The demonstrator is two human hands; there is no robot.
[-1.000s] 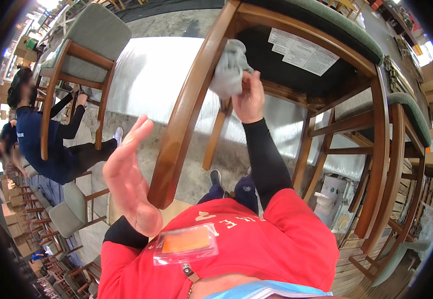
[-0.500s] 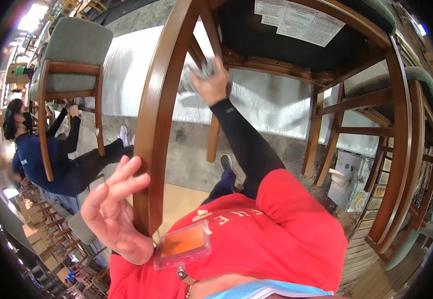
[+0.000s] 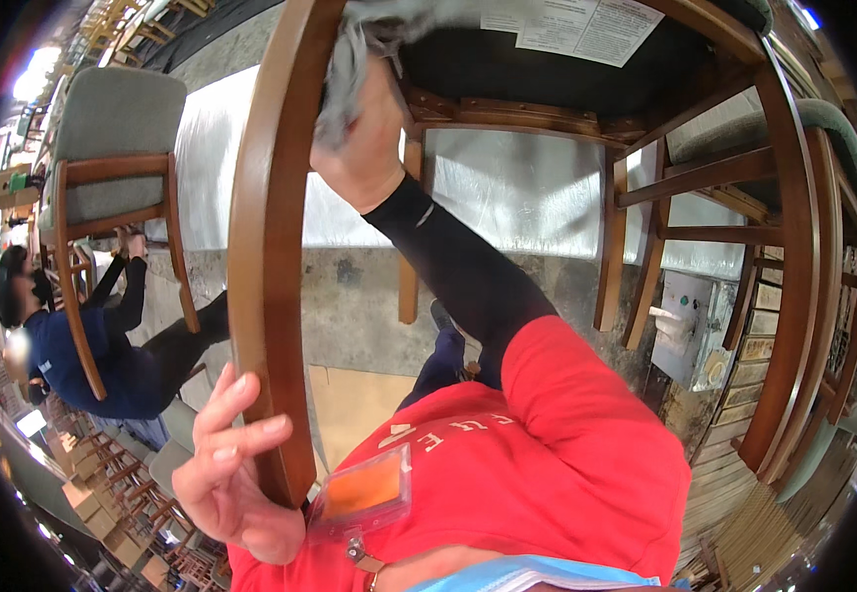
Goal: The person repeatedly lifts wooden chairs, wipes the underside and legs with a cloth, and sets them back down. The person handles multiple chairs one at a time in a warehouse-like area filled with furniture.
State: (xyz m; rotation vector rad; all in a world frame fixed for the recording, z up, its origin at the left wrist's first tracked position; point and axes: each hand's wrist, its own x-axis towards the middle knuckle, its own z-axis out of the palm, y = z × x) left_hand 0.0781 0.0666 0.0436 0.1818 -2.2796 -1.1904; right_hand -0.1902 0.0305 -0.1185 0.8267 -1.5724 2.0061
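Note:
A brown wooden chair (image 3: 269, 247) hangs close in front of me, its dark seat underside up at the top with white paper labels stuck on it. My right hand (image 3: 364, 148), in a black sleeve, presses a grey cloth (image 3: 350, 59) against the top of the curved wooden leg near the seat frame. My left hand (image 3: 231, 474) wraps the lower end of that same leg, fingers spread along the wood. An orange badge holder (image 3: 361, 493) hangs on my red shirt.
At the left a person in a dark blue top (image 3: 73, 355) sits on the floor holding another wooden chair with a grey seat (image 3: 113, 128). More chairs stand at the right (image 3: 803, 296). A white sheet (image 3: 507, 187) covers the floor beyond, with cardboard boxes at the lower left.
The chair has swung closer and more upright before me. My right hand has moved the cloth up along the leg toward the seat. My left hand has closed around the leg's lower end.

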